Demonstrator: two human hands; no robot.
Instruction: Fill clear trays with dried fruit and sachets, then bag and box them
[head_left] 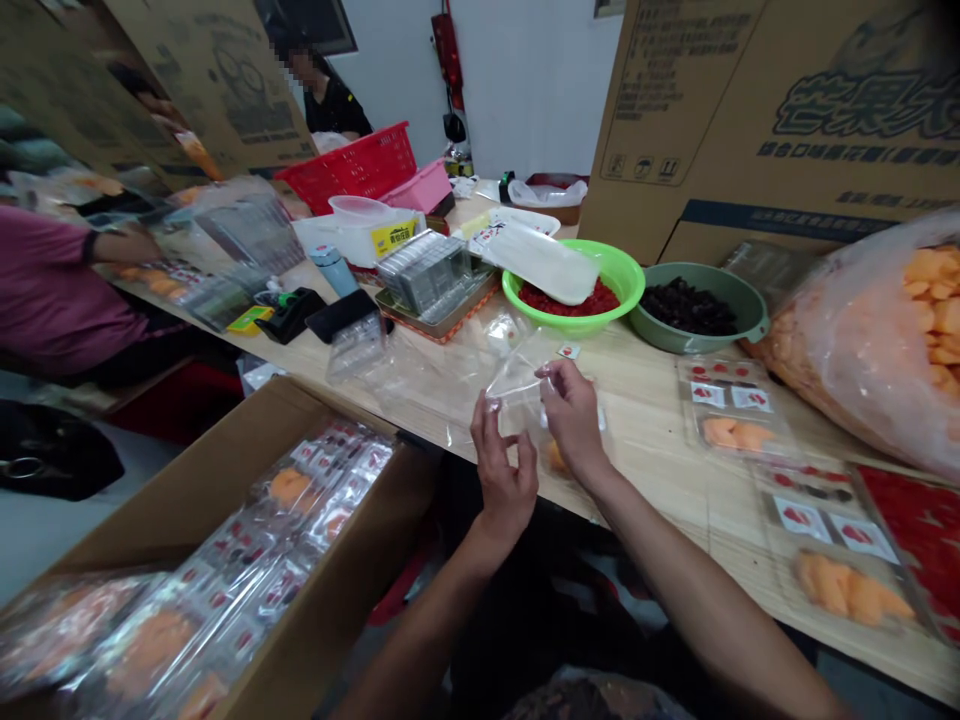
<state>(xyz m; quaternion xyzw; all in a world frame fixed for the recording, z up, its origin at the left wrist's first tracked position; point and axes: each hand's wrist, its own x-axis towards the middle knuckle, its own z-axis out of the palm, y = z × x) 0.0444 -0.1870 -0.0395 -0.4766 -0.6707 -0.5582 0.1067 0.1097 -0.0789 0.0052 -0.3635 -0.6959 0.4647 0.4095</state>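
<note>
My left hand is at the table's front edge, its thumb and index finger on a clear plastic bag. On the bag's right side, my right hand pinches the film. Partly hidden under my right hand is a clear tray with orange pieces. To the right lie two more clear trays, one farther back and one nearer, each with white packets and orange pieces.
A green bowl of red pieces and a dark green bowl stand behind my hands. Right is a large bag of orange pieces. Front left, a carton holds packed trays. A person sits left.
</note>
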